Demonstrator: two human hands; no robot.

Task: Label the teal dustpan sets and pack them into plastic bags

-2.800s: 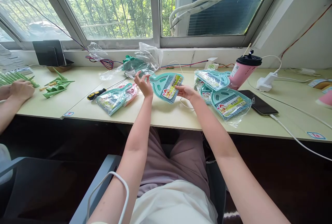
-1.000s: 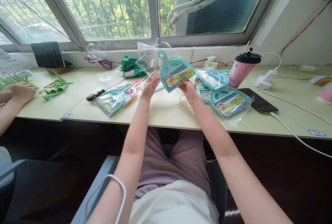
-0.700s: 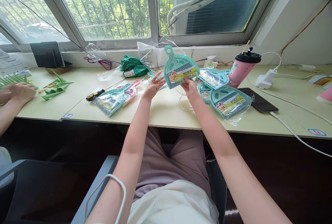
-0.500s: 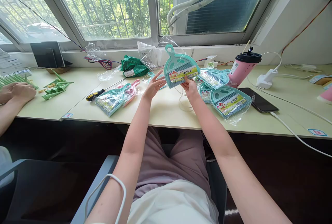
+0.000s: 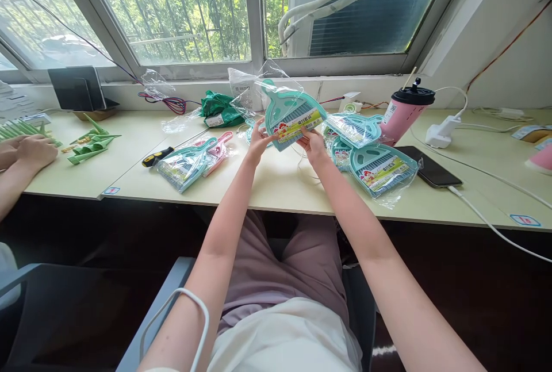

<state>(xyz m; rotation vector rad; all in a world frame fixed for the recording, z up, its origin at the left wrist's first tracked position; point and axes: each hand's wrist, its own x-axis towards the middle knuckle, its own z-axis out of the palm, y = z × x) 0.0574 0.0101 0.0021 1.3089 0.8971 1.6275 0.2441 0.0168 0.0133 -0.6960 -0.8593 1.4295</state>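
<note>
The left hand (image 5: 260,138) and right hand (image 5: 313,145) pinch a flat mint-green plastic dustpan (image 5: 294,112) in clear wrap (image 5: 282,81), left of the tall pink black-lidded cup (image 5: 405,119); it might drop on the pale-yellow bench (image 5: 280,189) if the wrap slips

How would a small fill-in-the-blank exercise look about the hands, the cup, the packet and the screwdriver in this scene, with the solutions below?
1. The left hand and the ____ hand hold the raised dustpan.
2. The cup with the black lid is ____.
3. The screwdriver has a black and ____ handle.
4. The opaque packet near the window is ____.

Missing words: right; pink; yellow; green.
</note>
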